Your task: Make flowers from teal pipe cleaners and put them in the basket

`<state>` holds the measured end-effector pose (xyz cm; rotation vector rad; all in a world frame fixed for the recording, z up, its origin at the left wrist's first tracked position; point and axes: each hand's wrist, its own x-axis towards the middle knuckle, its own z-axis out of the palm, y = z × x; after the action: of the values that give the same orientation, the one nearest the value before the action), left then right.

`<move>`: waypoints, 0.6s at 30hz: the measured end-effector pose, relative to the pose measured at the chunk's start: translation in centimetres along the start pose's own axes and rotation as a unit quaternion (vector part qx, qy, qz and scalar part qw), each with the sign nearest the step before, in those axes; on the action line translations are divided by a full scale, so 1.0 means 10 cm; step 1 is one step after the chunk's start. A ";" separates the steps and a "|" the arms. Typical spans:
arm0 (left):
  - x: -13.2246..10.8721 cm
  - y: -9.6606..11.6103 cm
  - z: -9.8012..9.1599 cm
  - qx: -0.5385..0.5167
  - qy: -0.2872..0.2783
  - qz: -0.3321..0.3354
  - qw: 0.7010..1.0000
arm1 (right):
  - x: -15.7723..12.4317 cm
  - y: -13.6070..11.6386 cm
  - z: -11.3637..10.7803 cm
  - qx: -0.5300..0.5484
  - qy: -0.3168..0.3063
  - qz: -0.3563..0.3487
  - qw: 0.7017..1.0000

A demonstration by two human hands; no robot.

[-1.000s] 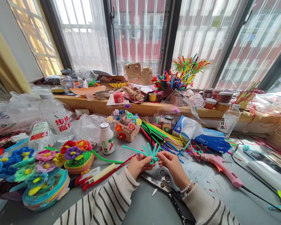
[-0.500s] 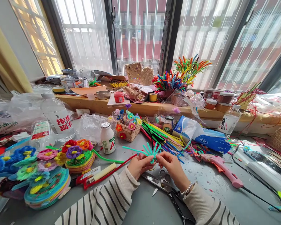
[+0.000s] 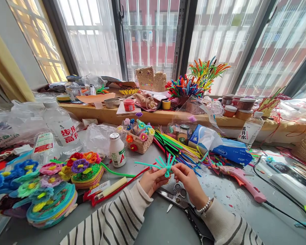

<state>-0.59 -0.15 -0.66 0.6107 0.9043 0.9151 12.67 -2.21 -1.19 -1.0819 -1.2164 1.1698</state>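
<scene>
Between my hands is a turquoise pipe cleaner (image 3: 167, 166), bent into several upright loops with a small round curl below and one long tail running left. My left hand (image 3: 153, 180) pinches it from the left side. On the other side my right hand (image 3: 185, 178), with a beaded bracelet at the wrist, closes thumb and forefinger on its right edge. Scissors (image 3: 177, 200) with dark handles lie on the table beneath my hands. A craft knife with a red handle (image 3: 97, 194) rests left of my left sleeve.
Pipe-cleaner flowers (image 3: 80, 165) on layered bases stand at left. A small white bottle (image 3: 117, 149) and a flower basket (image 3: 140, 141) are ahead, beside loose pipe cleaners (image 3: 177, 148). At right lie a pink glue gun (image 3: 241, 180) with its cord and a blue tissue pack (image 3: 229, 149).
The small round curl under the loops shows more plainly now, and the turquoise piece has turned slightly. Both hands keep their hold on it, shifting only a little.
</scene>
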 end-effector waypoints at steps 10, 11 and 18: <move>0.03 -0.05 0.00 0.040 0.040 0.078 0.995 | -0.03 -0.01 0.01 0.083 -0.027 0.090 0.992; 0.03 -0.06 0.01 0.040 0.040 0.077 0.995 | -0.03 -0.01 0.00 0.091 -0.034 0.102 0.990; 0.02 -0.08 0.02 0.040 0.030 0.062 0.997 | 0.00 0.01 0.00 0.115 -0.041 0.108 0.987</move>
<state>-0.06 -0.42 -1.30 0.7183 0.9687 1.0157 12.67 -2.21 -1.24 -1.0157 -1.0139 1.4943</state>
